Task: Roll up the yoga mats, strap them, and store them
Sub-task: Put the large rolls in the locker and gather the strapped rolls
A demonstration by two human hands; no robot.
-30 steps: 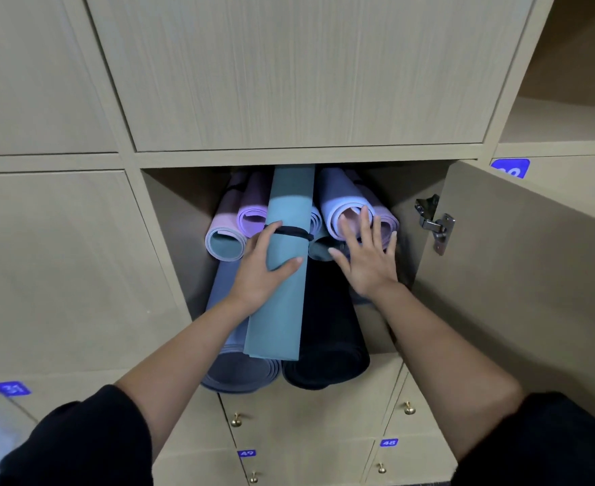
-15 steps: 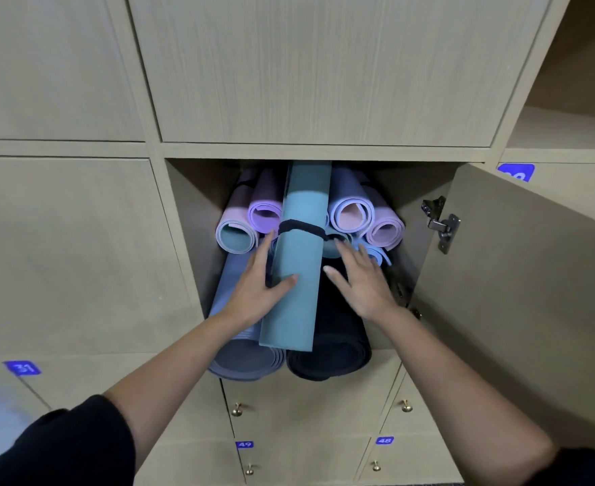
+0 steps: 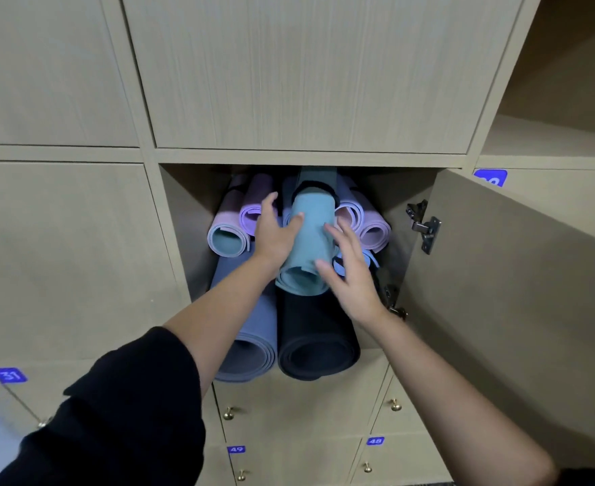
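A teal rolled mat (image 3: 310,236) with a black strap (image 3: 315,190) around it lies on top of the stack inside the open locker (image 3: 183,219), most of its length inside. My left hand (image 3: 273,235) holds its left side, thumb across the front and fingers running up between it and a lilac roll. With fingers spread, my right hand (image 3: 350,278) touches the mat's near end on the right. Under it lie a blue-grey roll (image 3: 250,345) and a black roll (image 3: 318,340), both sticking out of the locker.
Lilac and pink rolls (image 3: 225,238) (image 3: 373,229) fill the upper part of the locker. Its door (image 3: 517,292) stands open to the right on a metal hinge (image 3: 425,226). Closed numbered lockers with brass knobs (image 3: 228,412) surround it.
The teal mat has slid much deeper into the locker. My right hand moved from the rolls beside it to its near end, and my left hand went in with the mat.
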